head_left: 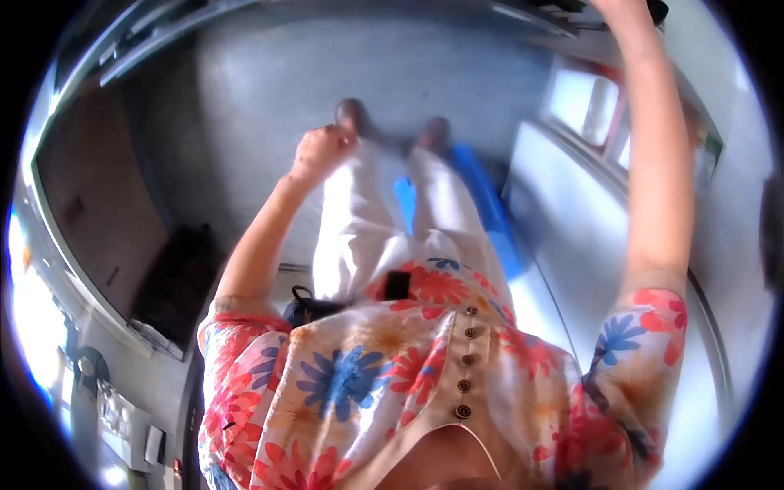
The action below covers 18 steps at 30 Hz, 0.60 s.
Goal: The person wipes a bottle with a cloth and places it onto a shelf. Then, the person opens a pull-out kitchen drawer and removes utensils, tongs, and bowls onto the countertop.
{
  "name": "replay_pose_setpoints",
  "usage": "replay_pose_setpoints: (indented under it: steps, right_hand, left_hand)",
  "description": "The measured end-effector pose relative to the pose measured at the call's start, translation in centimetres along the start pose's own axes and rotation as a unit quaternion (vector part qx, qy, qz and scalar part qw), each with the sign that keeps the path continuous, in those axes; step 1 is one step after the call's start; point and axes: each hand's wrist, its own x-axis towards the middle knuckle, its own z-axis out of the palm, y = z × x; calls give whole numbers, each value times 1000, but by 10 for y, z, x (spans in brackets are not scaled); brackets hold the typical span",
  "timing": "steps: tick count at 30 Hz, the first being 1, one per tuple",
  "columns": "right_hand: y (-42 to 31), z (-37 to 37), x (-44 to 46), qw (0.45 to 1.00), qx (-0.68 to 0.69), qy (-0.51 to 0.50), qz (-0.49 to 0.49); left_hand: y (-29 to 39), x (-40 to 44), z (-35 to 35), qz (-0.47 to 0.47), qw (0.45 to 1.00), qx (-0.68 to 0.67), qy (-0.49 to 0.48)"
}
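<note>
I hold my right arm [658,171] out long, forward and to the side, so that my right hand [624,6] is at the very top edge of the view, just beside a small dark thing [658,11]. I judge the arm is stretched like this because that thing lies well out from my body. Most of the hand is cut off, so I cannot tell how far its fingers are open or whether they have hold of anything. My left hand [322,153] hangs lower, elbow bent, in front of my left leg; its fingers look bent inward, but blur hides how tightly, and I see nothing in them. Perhaps it is tucked in so only one arm has to reach. A blue thing [494,224] lies along the outer side of my right leg, near my shoe [437,131], and could hamper a step that way. Beyond it stands a white panel [559,192], with a red-and-white thing [574,96] past its far edge, beside my right forearm. A black bag [310,309] sits at my left hip. A brown panel [90,175] stands well apart to the left.
</note>
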Motion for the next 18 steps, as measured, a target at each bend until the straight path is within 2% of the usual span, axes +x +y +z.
replay_pose_setpoints:
  steps: [2,3,5,7,8,9,10,11,13,14,15,16,17,18]
  right_hand:
    - [-42,4,-9,997,36,-28,-58]
    - [-52,19,-15,988,12,23,-152]
    - [-92,21,-36,983,136,-74,-97]
    - [-122,40,-72,954,253,-160,-21]
    - [-128,61,-94,937,292,-192,15]
    - [-133,98,-123,945,291,-144,-23]
    - [-135,128,-160,922,320,-212,43]
    - [-134,154,-195,884,323,-311,131]
    - [-135,196,-260,789,352,-407,297]
    - [-142,209,-283,727,408,-418,360]
    - [-146,182,-314,648,461,-431,427]
    - [-146,187,-324,596,482,-436,472]
    - [-142,195,-334,540,499,-438,517]
    - [-130,202,-339,469,536,-449,539]
  left_hand:
    - [-13,-4,29,12,1000,-3,-7]
    - [-19,-6,39,24,1000,-3,-9]
    - [-26,-10,53,36,999,-3,-2]
    - [-29,-14,48,21,996,-35,-76]
    - [-30,-12,49,21,969,-220,-107]
    - [-40,-13,51,22,908,-399,-131]
    - [-48,-13,53,23,813,-563,-147]
    - [-53,-10,55,6,795,-587,-151]
    - [-64,-2,62,-23,759,-631,-161]
    - [-70,-8,86,-25,747,-644,-163]
    - [-75,-13,111,-28,736,-656,-165]
    - [-79,-20,132,-31,724,-669,-167]
    - [-84,-16,154,-62,792,-594,-130]
    - [-84,-16,165,-38,801,-586,-121]
